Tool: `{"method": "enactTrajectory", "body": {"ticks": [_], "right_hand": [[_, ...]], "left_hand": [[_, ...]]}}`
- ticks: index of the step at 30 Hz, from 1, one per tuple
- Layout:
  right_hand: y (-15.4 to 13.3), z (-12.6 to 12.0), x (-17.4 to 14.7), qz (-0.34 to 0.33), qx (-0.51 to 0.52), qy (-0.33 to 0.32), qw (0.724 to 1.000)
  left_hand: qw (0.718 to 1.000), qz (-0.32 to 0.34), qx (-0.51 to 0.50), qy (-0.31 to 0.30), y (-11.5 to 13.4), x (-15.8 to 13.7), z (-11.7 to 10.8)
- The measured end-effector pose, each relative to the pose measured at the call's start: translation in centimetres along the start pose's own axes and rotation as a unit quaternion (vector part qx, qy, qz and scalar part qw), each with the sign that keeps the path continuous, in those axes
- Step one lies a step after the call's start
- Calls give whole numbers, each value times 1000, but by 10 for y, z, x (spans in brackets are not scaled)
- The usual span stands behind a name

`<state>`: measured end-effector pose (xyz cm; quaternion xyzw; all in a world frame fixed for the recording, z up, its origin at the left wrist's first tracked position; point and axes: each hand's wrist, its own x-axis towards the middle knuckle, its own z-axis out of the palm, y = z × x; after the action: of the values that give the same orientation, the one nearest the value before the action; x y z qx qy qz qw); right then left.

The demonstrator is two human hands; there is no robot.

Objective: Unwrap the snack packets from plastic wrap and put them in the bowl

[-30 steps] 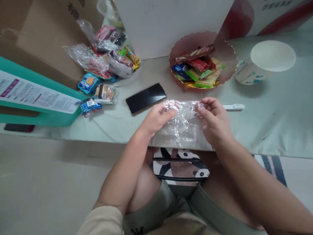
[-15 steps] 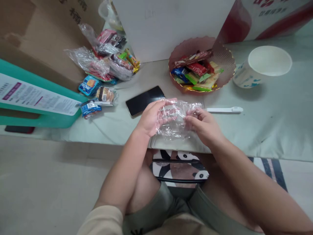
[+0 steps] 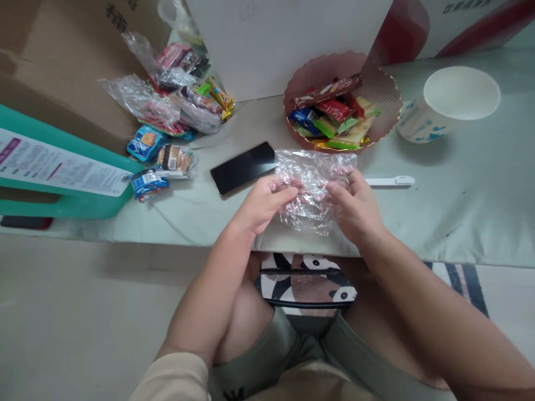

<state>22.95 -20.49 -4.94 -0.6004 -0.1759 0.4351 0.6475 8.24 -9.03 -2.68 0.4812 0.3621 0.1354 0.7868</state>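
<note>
A crumpled clear plastic bag (image 3: 310, 192) is stretched between my two hands above the table's front part. My left hand (image 3: 267, 203) grips its left side, thumb on top and fingers behind the film. On the other side my right hand (image 3: 355, 203) pinches the plastic between thumb and fingers. Just beyond my left hand lies a black phone (image 3: 243, 168). A white, narrow-handled tool (image 3: 393, 182) sticks out to the right from behind my right hand; its other end is hidden.
A pink scalloped bowl (image 3: 387, 92) of wrapped snacks stands behind my hands, with a paper tub (image 3: 422, 120) to its right. Several snack packets (image 3: 175, 161) and plastic-wrapped snacks (image 3: 167, 106) lie left. A green container (image 3: 96, 209) and cardboard box (image 3: 75, 67) border the left side.
My left fingers, spread against the film before, now pinch it under the thumb. The bag is raised a little and spread wider, and my right hand has shifted slightly right.
</note>
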Motion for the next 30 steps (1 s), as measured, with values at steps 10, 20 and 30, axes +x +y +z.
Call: {"method": "enactTrajectory", "body": {"ticks": [10,20,30], "right_hand": [[-5,-8,-1,9,-79,-84,993],[-13,-8,-2,-44,-10,-56,997],[-2,-14,2,-31,-137,-55,989]], "left_hand": [[993,47,111,-18,6,0,-13],[998,51,-31,-30,12,1,-11],[974,184,120,57,-6,14,-16]]}}
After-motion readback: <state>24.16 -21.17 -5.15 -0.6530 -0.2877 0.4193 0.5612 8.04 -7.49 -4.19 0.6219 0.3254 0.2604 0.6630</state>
